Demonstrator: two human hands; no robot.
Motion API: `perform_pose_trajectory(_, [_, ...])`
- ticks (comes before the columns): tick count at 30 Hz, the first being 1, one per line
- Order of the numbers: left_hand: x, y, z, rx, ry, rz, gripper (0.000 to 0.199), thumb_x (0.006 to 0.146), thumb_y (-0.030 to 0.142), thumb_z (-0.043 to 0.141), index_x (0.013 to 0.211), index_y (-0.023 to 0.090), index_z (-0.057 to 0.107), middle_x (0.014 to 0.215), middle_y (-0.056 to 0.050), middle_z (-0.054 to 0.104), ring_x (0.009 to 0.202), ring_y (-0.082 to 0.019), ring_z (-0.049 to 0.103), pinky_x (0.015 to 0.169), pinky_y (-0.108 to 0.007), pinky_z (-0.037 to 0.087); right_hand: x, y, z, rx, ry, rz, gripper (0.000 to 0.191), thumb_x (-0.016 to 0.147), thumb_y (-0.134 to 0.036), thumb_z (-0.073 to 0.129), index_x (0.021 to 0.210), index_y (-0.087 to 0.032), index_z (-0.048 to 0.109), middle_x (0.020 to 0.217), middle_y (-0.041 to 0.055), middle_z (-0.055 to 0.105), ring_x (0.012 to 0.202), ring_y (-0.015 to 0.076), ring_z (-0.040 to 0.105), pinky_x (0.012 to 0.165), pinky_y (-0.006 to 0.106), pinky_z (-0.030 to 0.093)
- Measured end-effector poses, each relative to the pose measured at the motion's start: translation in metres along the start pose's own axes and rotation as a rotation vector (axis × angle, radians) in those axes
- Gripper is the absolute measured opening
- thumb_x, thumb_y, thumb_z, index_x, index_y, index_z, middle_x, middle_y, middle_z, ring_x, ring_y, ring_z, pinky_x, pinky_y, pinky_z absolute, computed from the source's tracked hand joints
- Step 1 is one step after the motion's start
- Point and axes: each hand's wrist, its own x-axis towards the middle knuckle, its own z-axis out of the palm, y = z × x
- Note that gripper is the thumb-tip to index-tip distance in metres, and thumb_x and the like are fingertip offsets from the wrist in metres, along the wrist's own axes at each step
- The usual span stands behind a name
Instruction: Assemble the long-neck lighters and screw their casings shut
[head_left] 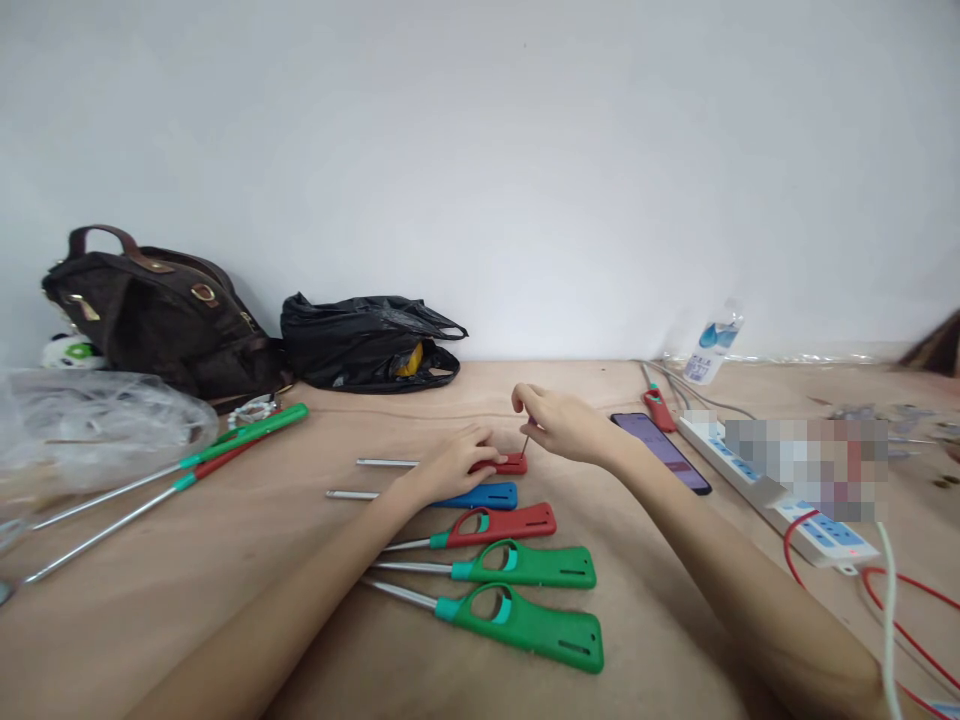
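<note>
A red gas lighter with a long metal tube lies at the far end of a row on the table. My left hand is closed over its handle, pinning it down and covering part of it. Above the handle's right end, my right hand pinches a thin screwdriver, whose grip is mostly hidden by the fingers. Its shaft points down to the red handle. Nearer to me lie a blue lighter, another red lighter and two green lighters, handles to the right.
To the right are a phone, a white power strip with cables, a red lighter and a water bottle. A dark bag, a black plastic bag and a clear plastic bag stand left, near more long lighters.
</note>
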Motion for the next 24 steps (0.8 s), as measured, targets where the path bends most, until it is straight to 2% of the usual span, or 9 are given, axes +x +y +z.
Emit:
perform_pose_trajectory(2, [0.0001, -0.0001, 0.0003, -0.009, 0.005, -0.002, 0.017, 0.085, 0.016, 0.054, 0.095, 0.019, 0.067, 0.087, -0.004, 0.051, 0.084, -0.018, 0.05, 0.076, -0.028, 0.043, 0.0008, -0.0006, 0.0002, -0.041, -0.032, 0.067, 0.01, 0.09, -0.026, 0.053, 0.094, -0.016, 0.052, 0.088, 0.0101, 0.066, 0.073, 0.0208, 0.061, 0.059, 0.027, 0.035])
perform_pose_trajectory(4, [0.0002, -0.0001, 0.0003, -0.015, 0.005, -0.003, 0.017, 0.086, 0.015, 0.053, 0.095, 0.019, 0.067, 0.088, -0.004, 0.051, 0.084, -0.018, 0.05, 0.076, -0.028, 0.043, 0.0012, -0.0007, -0.0001, -0.08, -0.03, 0.087, 0.015, 0.091, -0.031, 0.052, 0.091, -0.016, 0.052, 0.086, 0.0112, 0.066, 0.074, 0.0224, 0.062, 0.059, 0.028, 0.035])
perform_pose_trajectory(9, [0.0, 0.0, -0.0001, -0.002, -0.001, 0.001, 0.017, 0.086, 0.017, 0.053, 0.096, 0.019, 0.067, 0.087, -0.004, 0.051, 0.085, -0.018, 0.05, 0.076, -0.028, 0.043, -0.0006, 0.0, -0.0038, -0.035, -0.036, -0.003, 0.013, 0.088, -0.016, 0.051, 0.101, -0.016, 0.048, 0.1, 0.0105, 0.064, 0.084, 0.0199, 0.061, 0.063, 0.026, 0.037])
perform_pose_trajectory(11, [0.0, -0.0004, 0.0004, -0.008, 0.001, 0.002, 0.017, 0.086, 0.017, 0.053, 0.095, 0.018, 0.068, 0.089, -0.005, 0.051, 0.086, -0.018, 0.051, 0.077, -0.029, 0.043, 0.0003, -0.0013, -0.0043, -0.072, -0.082, 0.061, 0.009, 0.091, -0.022, 0.049, 0.097, -0.016, 0.049, 0.093, 0.0104, 0.065, 0.079, 0.021, 0.062, 0.061, 0.027, 0.036])
perform_pose_trajectory(14, [0.0, -0.0012, 0.0013, -0.014, 0.009, 0.01, 0.018, 0.087, 0.017, 0.052, 0.096, 0.019, 0.067, 0.093, -0.006, 0.052, 0.09, -0.019, 0.051, 0.079, -0.029, 0.043, 0.0015, -0.0034, -0.0039, -0.119, -0.075, 0.104, 0.017, 0.093, -0.033, 0.047, 0.094, -0.015, 0.051, 0.091, 0.0126, 0.065, 0.08, 0.0242, 0.062, 0.062, 0.029, 0.036])
perform_pose_trajectory(17, [0.0, -0.0012, 0.0015, 0.0, 0.005, 0.016, 0.019, 0.087, 0.017, 0.052, 0.096, 0.019, 0.067, 0.09, -0.005, 0.052, 0.09, -0.019, 0.05, 0.079, -0.029, 0.043, 0.0003, -0.0029, -0.0028, -0.043, -0.002, 0.004, 0.012, 0.089, -0.02, 0.049, 0.1, -0.015, 0.048, 0.104, 0.012, 0.062, 0.09, 0.0221, 0.059, 0.068, 0.028, 0.039])
perform_pose_trajectory(19, [0.0, -0.0007, 0.0012, 0.006, 0.001, 0.011, 0.018, 0.087, 0.018, 0.052, 0.096, 0.019, 0.067, 0.088, -0.005, 0.051, 0.087, -0.019, 0.05, 0.077, -0.029, 0.043, 0.0, -0.002, -0.0011, -0.008, -0.001, -0.008, 0.016, 0.087, -0.014, 0.049, 0.103, -0.016, 0.047, 0.104, 0.0108, 0.062, 0.088, 0.02, 0.059, 0.068, 0.027, 0.039])
perform_pose_trajectory(22, [-0.0001, -0.0005, 0.0013, -0.001, 0.003, 0.008, 0.017, 0.086, 0.017, 0.052, 0.094, 0.018, 0.068, 0.089, -0.005, 0.051, 0.086, -0.018, 0.05, 0.076, -0.028, 0.043, 0.0022, -0.0026, 0.0018, -0.08, -0.054, 0.087, 0.014, 0.091, -0.025, 0.05, 0.101, -0.014, 0.049, 0.095, 0.0115, 0.065, 0.079, 0.0218, 0.061, 0.063, 0.029, 0.038])
perform_pose_trajectory(24, [-0.0005, -0.001, 0.0017, -0.004, 0.005, 0.008, 0.017, 0.086, 0.016, 0.053, 0.094, 0.018, 0.067, 0.091, -0.005, 0.052, 0.087, -0.018, 0.05, 0.077, -0.028, 0.042, 0.0035, -0.0039, 0.0022, -0.134, -0.055, 0.102, 0.019, 0.093, -0.031, 0.048, 0.1, -0.013, 0.051, 0.096, 0.0131, 0.065, 0.081, 0.0239, 0.062, 0.064, 0.03, 0.039])
